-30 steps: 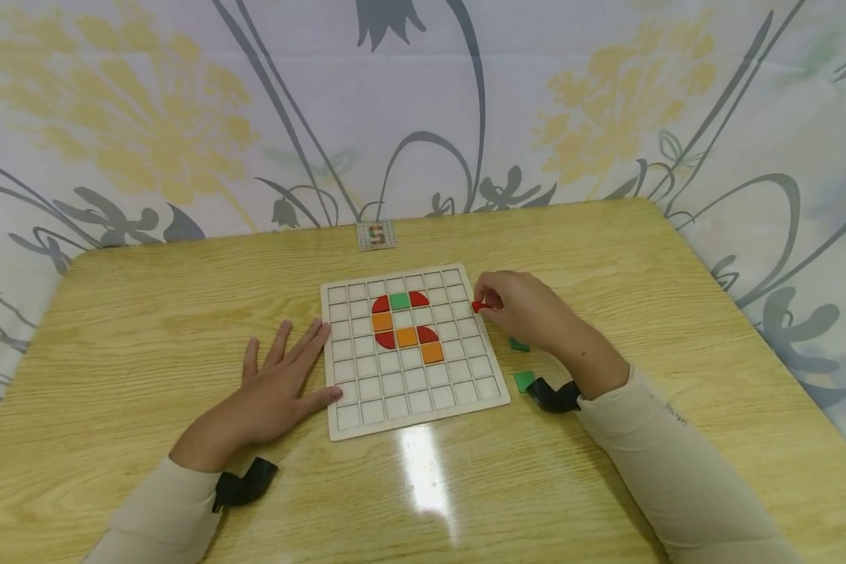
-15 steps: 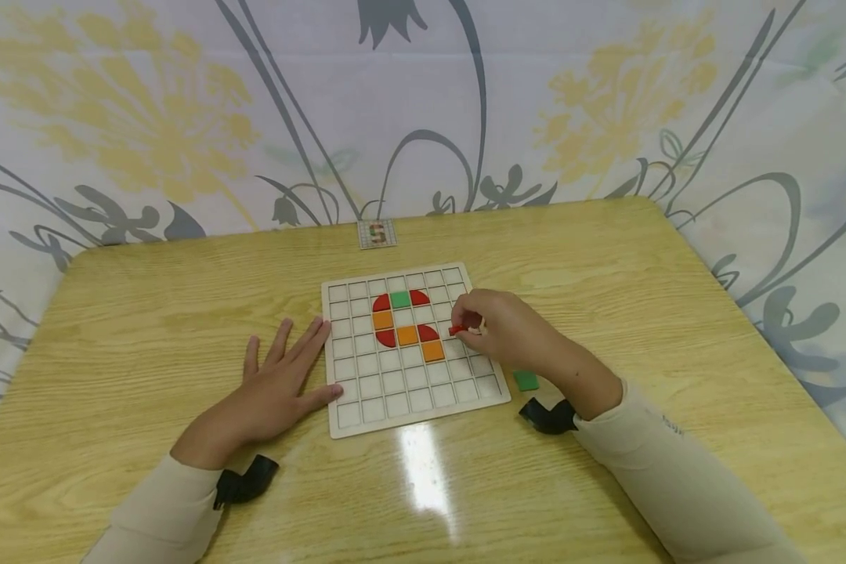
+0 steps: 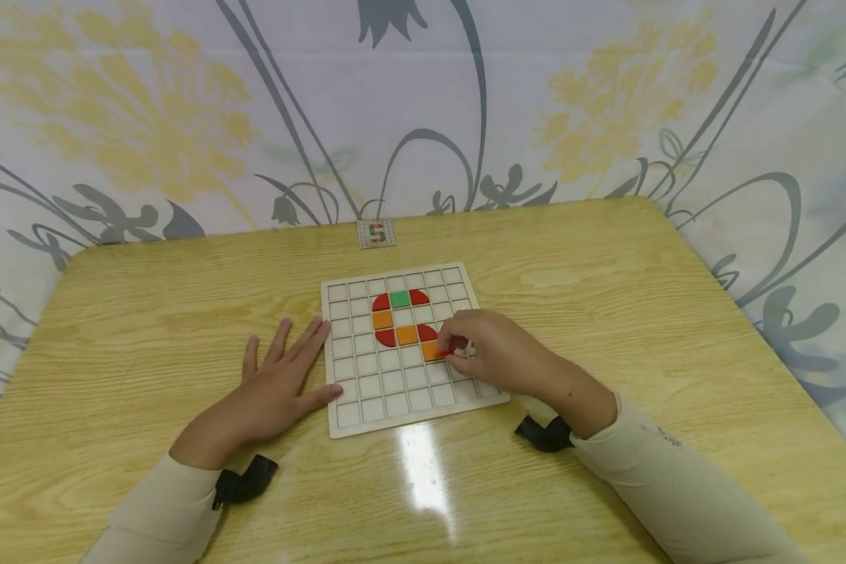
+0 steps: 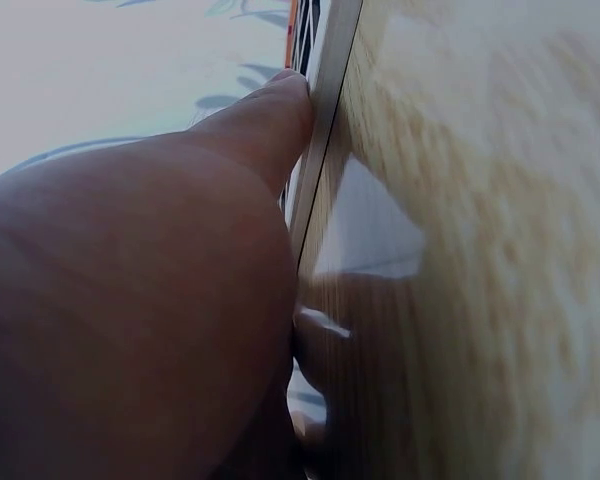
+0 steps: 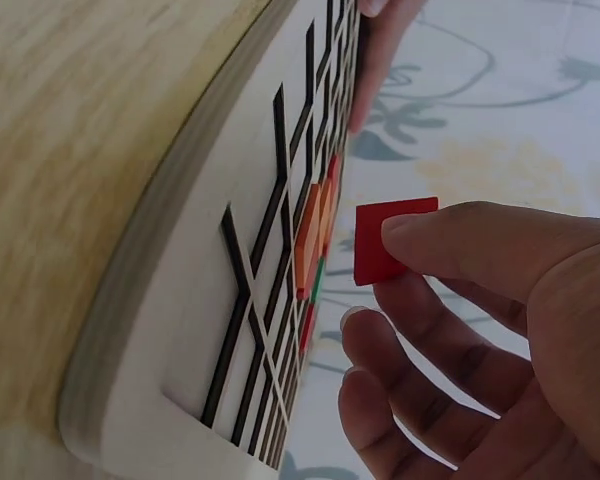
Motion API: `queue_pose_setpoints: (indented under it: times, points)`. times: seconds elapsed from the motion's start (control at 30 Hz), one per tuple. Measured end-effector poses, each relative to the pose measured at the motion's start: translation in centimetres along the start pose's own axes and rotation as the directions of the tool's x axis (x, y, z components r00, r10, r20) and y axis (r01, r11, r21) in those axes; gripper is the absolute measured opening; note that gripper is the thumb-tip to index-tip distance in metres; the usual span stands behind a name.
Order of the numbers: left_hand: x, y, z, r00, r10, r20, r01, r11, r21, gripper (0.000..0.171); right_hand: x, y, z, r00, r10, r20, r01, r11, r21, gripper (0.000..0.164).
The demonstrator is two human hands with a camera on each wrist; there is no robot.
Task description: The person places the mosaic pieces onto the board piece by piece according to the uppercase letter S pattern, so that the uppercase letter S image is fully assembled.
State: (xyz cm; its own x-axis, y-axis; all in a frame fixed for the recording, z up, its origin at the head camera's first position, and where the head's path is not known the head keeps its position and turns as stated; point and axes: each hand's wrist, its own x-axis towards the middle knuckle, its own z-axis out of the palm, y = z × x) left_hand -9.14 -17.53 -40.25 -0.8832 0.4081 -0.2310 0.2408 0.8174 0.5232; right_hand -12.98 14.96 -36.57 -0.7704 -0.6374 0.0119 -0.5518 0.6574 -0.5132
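A white square grid board [image 3: 369, 388] lies on the table, with several red, orange and green tiles set in its cells. My left hand [image 3: 264, 399] lies spread at the board's left side, its thumb on the rim and fingertips at the edge. Between thumb and forefinger, my right hand [image 3: 497, 352] pinches a red tile [image 5: 375, 240], straight-edged where it shows. That hand is over the board's right part, beside an orange tile [image 3: 432, 350]. Other set pieces include a green tile [image 3: 399, 299] and a rounded red tile [image 3: 385, 338].
A small pattern card [image 3: 377, 233] lies at the back edge of the wooden table [image 3: 183, 313]. Behind it hangs a flowered cloth [image 3: 423, 102]. Black wrist mounts [image 3: 247, 479] sit at both sleeves.
My right hand has carried the red tile from the board's right edge leftward and nearer, over the grid. Its arm now hides the green tiles seen earlier at the right. My left hand stays put.
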Motion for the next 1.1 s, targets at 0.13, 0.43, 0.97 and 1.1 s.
queue_pose_setpoints:
  times: [0.13,0.43,0.97,1.1]
  points:
    - [-0.1,0.1,0.0,1.0,-0.003,0.0,0.003,1.0,0.003,0.091,0.0,-0.1,0.4,0.999,0.012,0.032,-0.011,1.0,-0.027,0.007]
    - [0.0,0.3,-0.3,1.0,0.003,-0.002,-0.003,1.0,0.013,0.09,-0.1,-0.3,0.8,0.999,-0.039,0.029,0.039,0.999,-0.027,0.006]
    - [0.1,0.0,-0.1,1.0,-0.009,0.006,0.008,1.0,0.019,0.089,0.0,0.4,1.6,0.992,-0.093,0.085,0.094,0.996,-0.005,0.01]
    - [0.1,0.0,-0.1,1.0,-0.008,0.009,0.008,1.0,0.018,0.089,0.0,0.4,1.3,0.991,-0.099,0.092,0.103,0.994,-0.036,0.007]
